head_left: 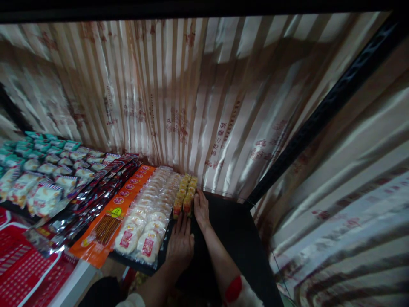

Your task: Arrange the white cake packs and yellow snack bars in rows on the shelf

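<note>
Two rows of small yellow snack packets (185, 194) lie side by side on a black shelf (230, 230). My left hand (181, 243) lies at the near end of these rows, fingers stretched forward and touching the front packets. Along their right side rests my right hand (201, 209), its fingers extended against the row; the fingertips are partly hard to make out. Neither hand is wrapped around anything. Just left of the yellow packets are rows of clear-wrapped round white crackers (148, 221) with red labels.
Beside the crackers lies an orange snack bag (110, 226), then dark shiny packets (96, 192), white packets (46, 198) and green packets (35, 145). A red basket (28, 264) is at lower left. Striped curtain (179, 94) hangs behind; a black post (306, 123) slants at right.
</note>
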Motion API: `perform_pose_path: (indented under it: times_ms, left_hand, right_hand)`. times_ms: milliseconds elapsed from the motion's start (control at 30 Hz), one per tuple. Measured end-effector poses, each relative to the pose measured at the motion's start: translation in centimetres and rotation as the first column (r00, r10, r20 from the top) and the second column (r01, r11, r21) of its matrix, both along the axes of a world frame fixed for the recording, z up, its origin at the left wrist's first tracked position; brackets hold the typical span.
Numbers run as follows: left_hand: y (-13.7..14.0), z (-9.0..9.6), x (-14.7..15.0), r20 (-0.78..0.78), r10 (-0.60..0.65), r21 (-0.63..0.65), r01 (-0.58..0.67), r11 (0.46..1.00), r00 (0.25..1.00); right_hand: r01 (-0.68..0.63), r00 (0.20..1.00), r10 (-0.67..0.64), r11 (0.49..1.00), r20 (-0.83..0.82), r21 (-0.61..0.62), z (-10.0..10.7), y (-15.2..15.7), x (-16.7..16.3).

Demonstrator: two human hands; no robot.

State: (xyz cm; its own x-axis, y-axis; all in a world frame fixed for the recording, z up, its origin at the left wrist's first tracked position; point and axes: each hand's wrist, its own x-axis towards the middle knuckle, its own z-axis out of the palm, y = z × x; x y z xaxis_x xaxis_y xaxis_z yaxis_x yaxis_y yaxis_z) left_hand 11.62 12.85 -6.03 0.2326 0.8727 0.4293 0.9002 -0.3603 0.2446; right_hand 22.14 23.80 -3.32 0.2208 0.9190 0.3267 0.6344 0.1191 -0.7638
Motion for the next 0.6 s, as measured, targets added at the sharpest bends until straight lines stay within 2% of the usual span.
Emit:
perform_pose_path:
  times_ms: [267,467,600]
  left_hand:
    - [-0.3,0.8,-0.1,-0.001,-0.002,0.02,0.002,1.0,1.0]
    - [-0.3,1.0,-0.1,-0.007,-0.013,-0.017,0.013,1.0,1.0]
    - [-0.3,1.1,-0.2,0.006,-0.011,-0.044,0.012,0.999,1.0]
  right_hand:
    - [-0.099,0.993,0.106,0.986,0.05,-0.131,1.0,2.5,0.4]
    - [-0.075,0.996,0.079,0.992,0.034,-0.101,0.8,2.2,0.2]
    - [-0.049,0.998,0.047,0.997,-0.041,-0.056,0.8,0.6,0.1]
